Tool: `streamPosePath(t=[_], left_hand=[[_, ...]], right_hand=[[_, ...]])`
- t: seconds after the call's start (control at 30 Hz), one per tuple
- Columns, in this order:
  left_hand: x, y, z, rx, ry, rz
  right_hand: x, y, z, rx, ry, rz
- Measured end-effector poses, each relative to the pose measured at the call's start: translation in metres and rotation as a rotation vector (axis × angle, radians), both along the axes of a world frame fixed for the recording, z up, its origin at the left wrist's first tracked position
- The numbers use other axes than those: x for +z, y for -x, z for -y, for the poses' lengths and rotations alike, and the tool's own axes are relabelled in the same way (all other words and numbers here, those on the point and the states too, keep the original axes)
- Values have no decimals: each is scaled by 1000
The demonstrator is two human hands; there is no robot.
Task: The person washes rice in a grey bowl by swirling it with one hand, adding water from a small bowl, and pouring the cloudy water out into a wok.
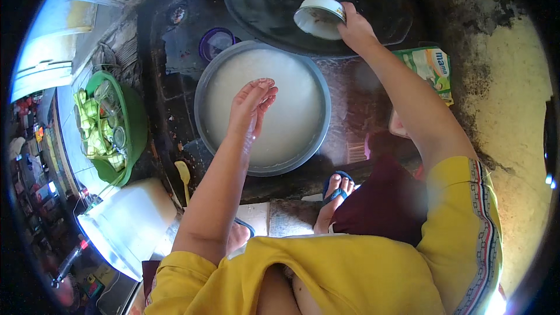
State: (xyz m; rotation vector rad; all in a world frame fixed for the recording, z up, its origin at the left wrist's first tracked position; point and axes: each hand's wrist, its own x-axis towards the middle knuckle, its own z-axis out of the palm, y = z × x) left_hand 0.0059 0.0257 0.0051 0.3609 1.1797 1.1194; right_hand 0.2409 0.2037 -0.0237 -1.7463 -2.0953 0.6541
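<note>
My right hand point(358, 29) grips a white enamel-like bowl point(319, 18) by its rim. The bowl is tilted on its side above a large dark basin point(230, 8), and its mouth faces left. Its inside looks wet, with a dark patch. My left hand point(255, 104) hangs over a round grey plastic basin point(327, 116) filled with cloudy white liquid point(288, 96). Its wet fingers are curled close together, and the palm is mostly turned out of sight, so whether anything is in it is hidden.
On the left stand a green tub point(136, 127) of woven leaf pouches and a white bucket point(127, 223). A yellow spatula point(183, 173) lies by the basin. A purple-rimmed container point(216, 43) sits behind it. Right are a green packet point(431, 68) and a stained wall point(512, 78).
</note>
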Motion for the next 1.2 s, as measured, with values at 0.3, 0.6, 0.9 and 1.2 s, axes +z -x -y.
streamPosePath(t=[0.3, 0.6, 0.9, 1.2], left_hand=[[5, 8, 12, -42, -4, -88], [8, 13, 16, -12, 83, -114], [11, 14, 23, -33, 128, -163], [24, 14, 22, -26, 129, -74]], right_hand=[[0, 3, 1, 23, 2, 51], [16, 8, -9, -108, 368, -85], [30, 14, 2, -342, 718, -911], [32, 25, 15, -305, 773, -1114]])
